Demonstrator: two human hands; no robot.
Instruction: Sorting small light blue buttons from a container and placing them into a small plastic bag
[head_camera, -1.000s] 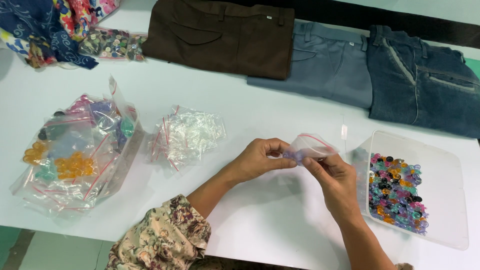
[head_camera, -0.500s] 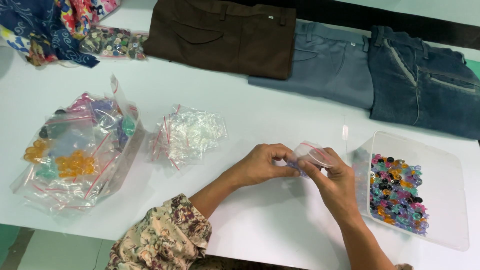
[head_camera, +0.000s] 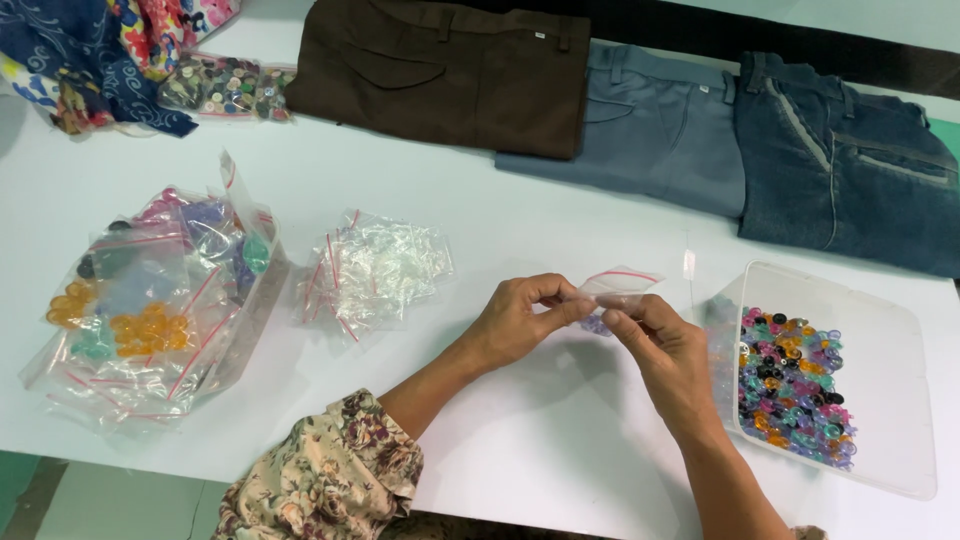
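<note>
Both my hands pinch a small clear zip bag (head_camera: 618, 284) with a red strip, held just above the white table (head_camera: 520, 210). My left hand (head_camera: 520, 318) grips its left edge and my right hand (head_camera: 665, 352) grips its right lower part. A few purple bits show inside the bag under my fingers. To the right lies a clear plastic tray (head_camera: 880, 350) with several coloured buttons (head_camera: 790, 385) piled at its left side.
A heap of empty small zip bags (head_camera: 375, 270) lies left of my hands. A large clear bag of sorted coloured buttons (head_camera: 150, 300) sits far left. Brown (head_camera: 450, 70), grey (head_camera: 660, 125) and blue denim trousers (head_camera: 850, 160) lie folded along the back. Patterned cloth (head_camera: 90, 60) and a button bag (head_camera: 225, 88) are top left.
My hands have shifted slightly down and kept working the small bag between the fingers. Nothing else on the table has moved.
</note>
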